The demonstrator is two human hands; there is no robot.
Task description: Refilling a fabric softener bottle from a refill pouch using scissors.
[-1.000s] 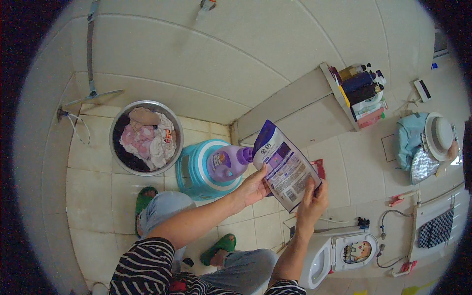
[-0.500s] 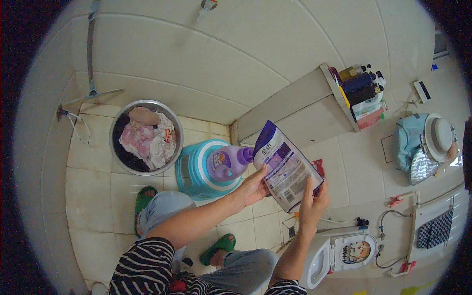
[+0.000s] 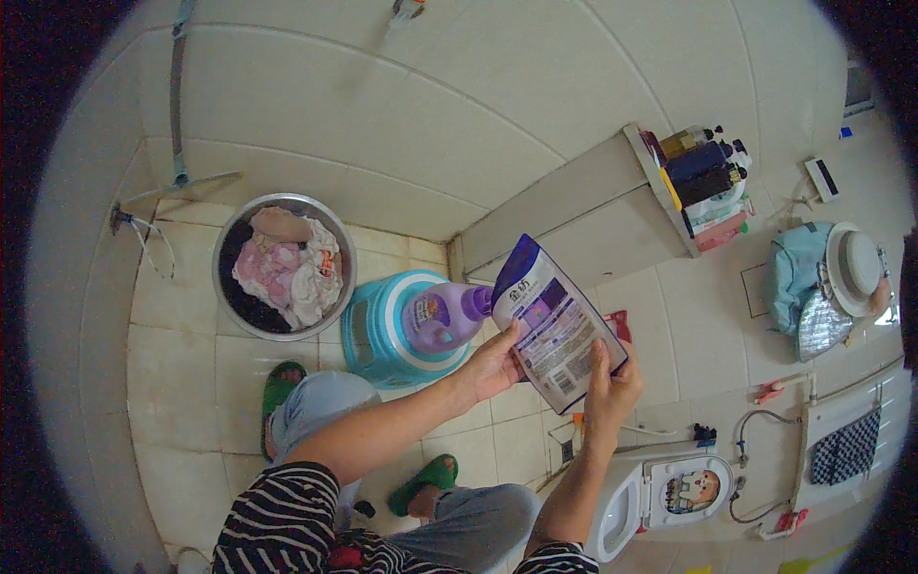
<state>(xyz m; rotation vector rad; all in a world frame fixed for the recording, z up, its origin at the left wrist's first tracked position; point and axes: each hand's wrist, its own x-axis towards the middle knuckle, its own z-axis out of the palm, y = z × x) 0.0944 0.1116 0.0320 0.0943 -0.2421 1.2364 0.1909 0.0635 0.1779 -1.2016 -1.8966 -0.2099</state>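
A flat white and purple pouch (image 3: 555, 330), printed all over its face, is held up between my two hands. My left hand (image 3: 495, 366) grips its left edge, with the thumb on the front. On the lower right edge my right hand (image 3: 612, 387) is closed, its thumb also on the printed side. The fingers behind the pouch are hidden. Just left of it, a purple detergent bottle (image 3: 442, 320) lies on its side on an upturned turquoise plastic stool (image 3: 368, 335). Farther left, a metal basin (image 3: 222, 287) on the floor holds pink, white and dark clothes (image 3: 287, 268).
A ledge at the far right carries several toiletry bottles (image 3: 703, 167). At the lower right stands a white toilet (image 3: 622, 507). Against the left wall leans a squeegee (image 3: 180, 143). Hats and a teal bag (image 3: 796, 258) hang at the right. My green slippers (image 3: 426, 486) are on tiled floor.
Almost nothing differs. Both hands keep the pouch in the same place, with at most a very slight shift of the right hand.
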